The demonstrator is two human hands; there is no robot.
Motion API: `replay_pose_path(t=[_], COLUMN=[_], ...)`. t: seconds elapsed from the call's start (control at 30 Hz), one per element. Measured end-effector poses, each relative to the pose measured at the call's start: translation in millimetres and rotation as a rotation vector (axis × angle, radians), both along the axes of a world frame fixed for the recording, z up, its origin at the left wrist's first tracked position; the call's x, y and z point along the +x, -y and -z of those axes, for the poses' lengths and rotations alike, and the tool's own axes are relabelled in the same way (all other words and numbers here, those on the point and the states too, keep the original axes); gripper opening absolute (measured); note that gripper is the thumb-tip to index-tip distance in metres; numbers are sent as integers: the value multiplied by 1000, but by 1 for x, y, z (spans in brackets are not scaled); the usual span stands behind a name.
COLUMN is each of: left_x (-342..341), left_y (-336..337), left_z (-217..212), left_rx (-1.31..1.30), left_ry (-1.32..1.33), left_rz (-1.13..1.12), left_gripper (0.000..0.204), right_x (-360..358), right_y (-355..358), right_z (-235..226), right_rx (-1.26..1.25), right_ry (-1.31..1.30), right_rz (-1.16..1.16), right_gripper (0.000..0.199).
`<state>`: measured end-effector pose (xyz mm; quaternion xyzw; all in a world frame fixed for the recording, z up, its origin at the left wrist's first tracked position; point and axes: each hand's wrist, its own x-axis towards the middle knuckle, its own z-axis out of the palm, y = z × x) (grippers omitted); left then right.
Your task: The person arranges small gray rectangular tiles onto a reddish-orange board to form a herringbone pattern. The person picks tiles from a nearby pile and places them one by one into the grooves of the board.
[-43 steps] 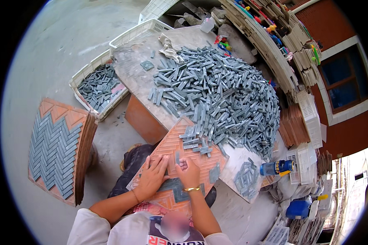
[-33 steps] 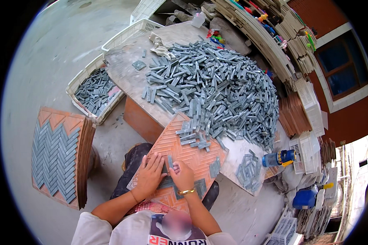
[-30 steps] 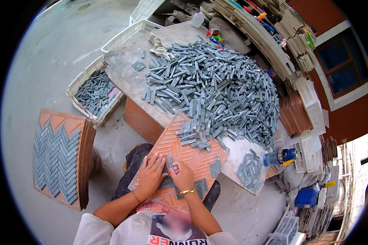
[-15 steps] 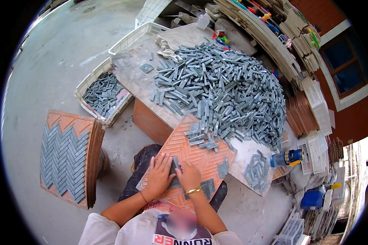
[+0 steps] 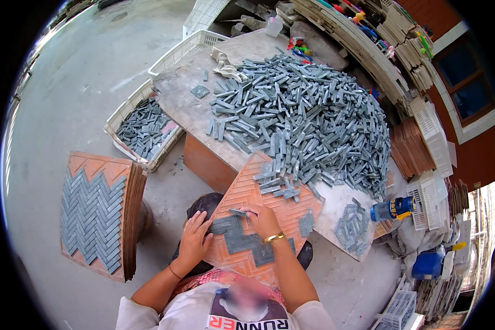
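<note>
The right hand (image 5: 264, 219) is pinching a small grey stone strip (image 5: 238, 212), setting it into the orange grooved plastic tray (image 5: 269, 220) leaning on the worktop's near edge. The left hand (image 5: 194, 237), fingers spread flat, is steadying that tray.

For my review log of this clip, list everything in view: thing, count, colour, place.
Tile strips: large heap, grey, on the table.
Table: one, grey top, centre.
Herringbone tray: one, orange, tilted against the table over the lap, partly filled.
Tray stack: one, orange, top tray filled grey, floor at left.
Crate: one, white, holding grey strips, left of the table.
Bottle: one, blue with yellow, right of the table.
Left hand: flat on the tray's left edge.
Right hand: pinching a single strip on the tray; gold bangle on the wrist.
</note>
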<state>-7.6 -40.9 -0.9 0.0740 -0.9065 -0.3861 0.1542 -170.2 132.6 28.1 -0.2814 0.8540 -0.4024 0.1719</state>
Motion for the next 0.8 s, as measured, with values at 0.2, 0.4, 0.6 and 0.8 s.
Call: replay_pose_path(t=[0.2, 0.4, 0.6, 0.8], left_x=[-9, -22, -22, -24], left_y=[-3, -3, -10, -15], left_z=[-3, -1, 4, 4], left_rx=[-1, -153, -280, -236], left_ry=[-66, -27, 47, 42], left_rz=[14, 95, 147, 131], left_gripper=[42, 57, 67, 69], right_x=[2, 9, -18, -76], right_y=[30, 33, 15, -25], right_z=[5, 12, 2, -1], right_rx=[152, 115, -4, 124], right_ry=[-197, -263, -283, -620], right_rz=[-74, -62, 114, 198], right_gripper=[8, 5, 15, 26])
